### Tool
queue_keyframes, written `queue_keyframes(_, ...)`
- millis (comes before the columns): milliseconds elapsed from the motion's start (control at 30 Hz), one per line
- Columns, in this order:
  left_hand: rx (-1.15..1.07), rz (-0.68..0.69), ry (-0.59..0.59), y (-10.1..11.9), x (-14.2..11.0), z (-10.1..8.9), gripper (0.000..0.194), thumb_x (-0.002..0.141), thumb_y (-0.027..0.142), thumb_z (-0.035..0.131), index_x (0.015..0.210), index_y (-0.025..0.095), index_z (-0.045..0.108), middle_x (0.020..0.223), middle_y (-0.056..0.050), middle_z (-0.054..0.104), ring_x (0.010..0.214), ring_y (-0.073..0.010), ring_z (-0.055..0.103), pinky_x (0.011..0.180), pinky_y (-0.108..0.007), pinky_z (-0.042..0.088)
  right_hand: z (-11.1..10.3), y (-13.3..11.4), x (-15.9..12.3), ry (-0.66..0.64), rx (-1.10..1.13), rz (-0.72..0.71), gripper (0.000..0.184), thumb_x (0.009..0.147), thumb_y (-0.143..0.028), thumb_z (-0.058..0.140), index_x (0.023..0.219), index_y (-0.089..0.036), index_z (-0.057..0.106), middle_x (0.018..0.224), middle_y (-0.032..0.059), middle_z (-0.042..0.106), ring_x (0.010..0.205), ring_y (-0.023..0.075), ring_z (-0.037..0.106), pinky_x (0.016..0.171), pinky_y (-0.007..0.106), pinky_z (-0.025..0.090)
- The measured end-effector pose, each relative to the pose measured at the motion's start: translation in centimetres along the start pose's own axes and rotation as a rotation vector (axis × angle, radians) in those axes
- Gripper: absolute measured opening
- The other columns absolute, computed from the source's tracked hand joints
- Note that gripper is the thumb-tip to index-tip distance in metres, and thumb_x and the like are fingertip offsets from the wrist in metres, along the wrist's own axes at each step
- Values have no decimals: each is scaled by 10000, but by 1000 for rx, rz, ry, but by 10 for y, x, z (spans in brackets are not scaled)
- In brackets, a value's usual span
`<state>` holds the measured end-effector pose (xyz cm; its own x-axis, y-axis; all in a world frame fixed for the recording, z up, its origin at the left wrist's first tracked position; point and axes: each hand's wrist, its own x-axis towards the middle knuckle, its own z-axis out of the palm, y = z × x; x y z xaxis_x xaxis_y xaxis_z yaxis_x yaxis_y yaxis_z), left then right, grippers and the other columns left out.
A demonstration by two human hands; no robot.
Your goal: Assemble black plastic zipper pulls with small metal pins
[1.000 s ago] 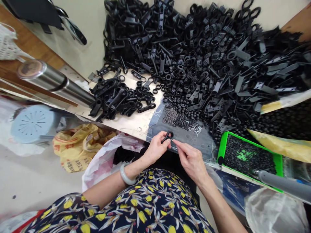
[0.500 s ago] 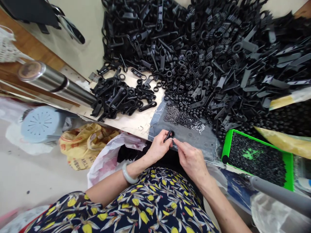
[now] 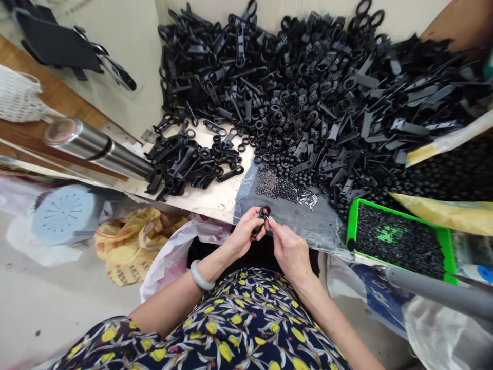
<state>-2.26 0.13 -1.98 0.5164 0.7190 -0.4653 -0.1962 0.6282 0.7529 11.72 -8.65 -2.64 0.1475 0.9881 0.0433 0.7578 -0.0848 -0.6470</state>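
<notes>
My left hand (image 3: 243,232) is closed around a small black plastic lever with a ring end (image 3: 264,210), held tilted just off the table's front edge. My right hand (image 3: 291,253) pinches a tiny silver pin (image 3: 267,218) against the ring end; the fingertips hide part of it. Just beyond the hands, on a dark mat (image 3: 285,216), lie loose silver pins (image 3: 308,198) and a heap of tiny grey-brown pieces (image 3: 267,182). To the left, a smaller pile of black levers (image 3: 188,162) rests on the pale tabletop.
A large heap of black plastic parts (image 3: 300,87) covers the back of the table. At right sits a green tray (image 3: 351,226) of small black pieces, near a grey bar (image 3: 435,290). A steel flask (image 3: 96,146) leans at left. Below hangs a white bag (image 3: 169,257).
The lever has turned in my left hand, so more of its body shows. My right fingertips stay close against it with the pin. The whole view has shifted slightly.
</notes>
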Motion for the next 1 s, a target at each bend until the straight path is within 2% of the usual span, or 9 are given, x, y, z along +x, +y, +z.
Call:
queue_keyframes(167, -16, -37, 54, 2, -1, 4, 328, 752, 241, 633, 1060, 183, 538, 723, 36, 626, 486, -53, 431, 489, -200, 227, -11, 6, 2, 0, 221, -19, 347, 1064, -247, 475, 1299, -229, 729, 1042, 57, 787, 862, 169, 745, 797, 264, 574)
queue_keyframes(333, 3, -47, 64, 3, 0, 3, 316, 762, 256, 614, 1062, 194, 538, 744, 29, 644, 480, -54, 444, 480, -199, 213, -30, 12, -7, 30, 178, -33, 369, 1082, -276, 446, 1340, -226, 705, 963, 51, 760, 800, 154, 710, 767, 258, 548)
queue_keyframes(433, 23, -53, 52, 3, 1, 1, 292, 795, 300, 610, 1059, 200, 534, 722, 29, 638, 461, -57, 436, 453, -195, 180, -49, 29, -7, 119, -57, -26, 370, 1085, -292, 451, 1361, -240, 690, 954, 42, 753, 767, 148, 690, 750, 256, 511)
queue_keyframes(567, 125, -12, 57, 3, -1, 5, 282, 834, 359, 651, 1030, 196, 531, 630, 65, 573, 405, -35, 347, 417, -176, 130, -77, 59, 0, 280, -620, 24, 352, 1075, -262, 474, 1337, -243, 708, 828, 29, 718, 714, 148, 642, 664, 287, 389)
queue_keyframes(633, 196, 66, 83, 5, -3, 8, 311, 838, 370, 678, 1052, 189, 543, 606, 77, 555, 399, -28, 316, 404, -157, 146, -88, 71, 4, 262, -778, 37, 337, 1062, -241, 498, 1321, -221, 713, 851, 44, 728, 763, 166, 636, 697, 316, 366)
queue_keyframes(700, 208, 129, 116, 11, -4, 10, 357, 830, 378, 707, 1093, 194, 550, 587, 88, 539, 402, -35, 315, 391, -141, 175, -98, 77, 9, 227, -834, 36, 304, 1047, -260, 539, 1284, -219, 725, 946, 64, 751, 861, 200, 636, 760, 342, 363)
queue_keyframes(833, 138, 235, 239, 29, 2, 13, 388, 773, 355, 750, 1076, 200, 563, 564, 91, 519, 441, -55, 364, 396, -124, 220, -111, 79, 26, 271, -748, 53, 269, 1054, -344, 545, 1211, -248, 741, 1124, 74, 751, 1034, 246, 614, 861, 371, 363)
queue_keyframes(933, 75, 270, 314, 36, 13, 21, 349, 757, 332, 743, 1024, 203, 559, 549, 99, 509, 421, -46, 318, 396, -133, 182, -119, 80, 56, 350, -580, 104, 318, 1078, -359, 476, 1204, -220, 733, 1064, 72, 742, 958, 210, 633, 843, 330, 396)
queue_keyframes(1000, 59, 259, 275, 37, 19, 30, 345, 778, 333, 744, 1037, 202, 557, 590, 86, 553, 427, -43, 334, 415, -147, 203, -121, 81, 82, 387, -474, 174, 333, 1073, -393, 475, 1141, -208, 743, 1049, 68, 738, 898, 191, 648, 794, 302, 411)
